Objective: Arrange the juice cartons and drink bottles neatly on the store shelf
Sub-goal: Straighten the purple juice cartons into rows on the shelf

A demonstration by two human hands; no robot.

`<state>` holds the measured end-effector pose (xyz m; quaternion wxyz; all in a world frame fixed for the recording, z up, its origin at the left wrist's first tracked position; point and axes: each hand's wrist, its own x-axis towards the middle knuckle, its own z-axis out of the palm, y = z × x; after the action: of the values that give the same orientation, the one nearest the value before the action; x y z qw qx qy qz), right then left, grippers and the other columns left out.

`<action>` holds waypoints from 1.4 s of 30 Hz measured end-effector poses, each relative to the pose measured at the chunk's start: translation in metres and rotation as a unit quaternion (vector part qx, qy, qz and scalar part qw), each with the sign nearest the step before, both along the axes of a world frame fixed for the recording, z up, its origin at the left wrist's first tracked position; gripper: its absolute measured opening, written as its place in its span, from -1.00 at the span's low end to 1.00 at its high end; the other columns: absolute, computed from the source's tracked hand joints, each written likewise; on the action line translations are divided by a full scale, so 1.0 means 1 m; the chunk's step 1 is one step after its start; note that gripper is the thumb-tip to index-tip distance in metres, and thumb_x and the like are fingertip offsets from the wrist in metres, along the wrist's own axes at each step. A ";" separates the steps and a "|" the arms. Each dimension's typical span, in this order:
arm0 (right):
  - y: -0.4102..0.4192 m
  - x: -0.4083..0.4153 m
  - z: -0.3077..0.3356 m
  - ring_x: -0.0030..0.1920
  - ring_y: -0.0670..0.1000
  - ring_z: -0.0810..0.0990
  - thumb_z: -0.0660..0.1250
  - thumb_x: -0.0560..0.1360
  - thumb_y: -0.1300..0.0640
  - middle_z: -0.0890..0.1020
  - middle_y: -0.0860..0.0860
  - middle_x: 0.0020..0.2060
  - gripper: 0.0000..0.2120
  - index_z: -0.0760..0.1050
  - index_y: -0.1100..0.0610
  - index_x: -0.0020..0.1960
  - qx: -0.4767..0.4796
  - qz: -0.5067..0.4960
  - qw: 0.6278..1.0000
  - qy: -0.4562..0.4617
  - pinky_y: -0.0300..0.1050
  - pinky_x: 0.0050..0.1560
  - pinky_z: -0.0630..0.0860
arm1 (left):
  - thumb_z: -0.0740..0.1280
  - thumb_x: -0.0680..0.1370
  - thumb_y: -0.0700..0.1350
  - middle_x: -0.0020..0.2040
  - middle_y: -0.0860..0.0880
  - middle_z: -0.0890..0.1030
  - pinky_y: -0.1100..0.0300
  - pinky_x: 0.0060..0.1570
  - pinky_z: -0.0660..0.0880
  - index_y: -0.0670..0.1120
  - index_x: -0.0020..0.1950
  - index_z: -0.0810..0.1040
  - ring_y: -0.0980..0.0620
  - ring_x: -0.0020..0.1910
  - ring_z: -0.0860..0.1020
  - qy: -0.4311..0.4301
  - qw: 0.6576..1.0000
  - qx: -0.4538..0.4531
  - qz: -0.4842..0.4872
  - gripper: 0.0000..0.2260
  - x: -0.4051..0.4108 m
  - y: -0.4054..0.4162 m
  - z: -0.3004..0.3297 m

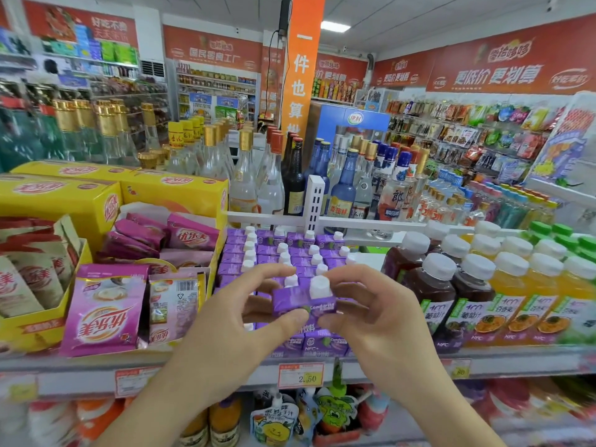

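A purple juice carton (pixel 292 300) with a white screw cap is held above the shelf between both hands. My left hand (pixel 238 312) pinches its left end with thumb and fingers. My right hand (pixel 371 304) pinches the right end, fingers near the cap. Behind and below it stand several rows of the same purple cartons (pixel 274 253). To the right stand dark grape juice bottles (pixel 429 285) and orange juice bottles (pixel 512 291), all with white caps, and green-capped bottles (pixel 567 240) at the far right.
Pink milk-tea sachets (pixel 106 314) in a yellow display box (pixel 29 330) fill the shelf's left side. A white divider rail (pixel 354 222) separates the juice from liquor bottles (pixel 271 175) behind. The shelf edge (pixel 206 379) carries price tags; pouches sit on the shelf below.
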<state>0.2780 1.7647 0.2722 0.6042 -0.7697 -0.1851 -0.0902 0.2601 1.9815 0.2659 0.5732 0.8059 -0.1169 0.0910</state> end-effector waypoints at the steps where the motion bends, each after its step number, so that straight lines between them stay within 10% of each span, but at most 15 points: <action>1: -0.001 0.002 0.000 0.06 0.05 0.75 0.54 0.44 0.48 0.77 -0.03 -0.01 -0.58 0.67 0.03 0.12 -0.018 -0.008 1.000 -0.001 0.01 0.12 0.69 | 0.46 0.41 0.29 0.13 0.43 0.56 0.32 0.12 0.52 0.41 0.28 0.56 0.30 0.11 0.63 -0.006 0.999 0.043 -0.004 -0.57 0.004 -0.001 0.003; 9: -0.030 0.027 0.038 0.14 -0.33 0.52 0.50 0.57 0.05 0.57 -0.40 0.18 -0.61 0.56 -0.25 0.34 -0.279 -0.120 0.946 -0.116 -0.44 0.16 0.37 | 0.55 0.51 0.06 0.02 0.34 0.65 0.52 0.04 0.44 0.31 0.06 0.60 0.38 0.07 0.58 -0.052 0.985 0.166 0.022 -0.78 0.070 -0.021 0.028; 14: -0.068 0.053 0.073 0.07 -0.15 0.53 0.39 0.63 0.03 0.49 -0.30 0.27 -0.65 0.51 -0.17 0.40 -0.362 -0.181 0.906 -0.126 -0.45 -0.09 0.35 | 0.57 0.50 0.03 -0.01 0.24 0.69 0.37 0.05 0.54 0.15 0.11 0.69 0.28 -0.04 0.63 -0.065 0.975 0.204 0.051 -0.79 0.146 -0.048 0.038; 21: -0.086 0.082 0.084 0.47 -0.04 0.39 0.15 0.70 -0.20 0.37 -0.24 0.49 -0.59 0.35 -0.15 0.51 -0.511 -0.200 0.835 -0.047 -0.08 0.30 0.49 | 0.58 0.51 -0.04 0.13 0.06 0.70 0.22 0.12 0.47 0.02 0.27 0.70 0.09 0.05 0.59 -0.025 0.966 0.253 0.048 -0.67 0.247 -0.091 0.018; 42: -0.098 0.094 0.068 0.26 -0.06 0.49 0.11 0.68 -0.30 0.48 -0.26 0.29 -0.64 0.38 -0.23 0.41 -0.498 -0.166 0.851 -0.023 -0.05 0.13 0.55 | 0.53 0.55 0.08 0.21 0.05 0.68 0.02 0.26 0.56 0.10 0.28 0.69 0.02 0.21 0.60 -0.021 0.922 0.387 0.018 -0.69 0.284 -0.104 -0.018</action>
<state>0.3722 1.6663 0.3404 0.1117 -0.9844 -0.0888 -0.1025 0.5440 1.8779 0.2482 0.2119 0.9649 -0.1406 0.0658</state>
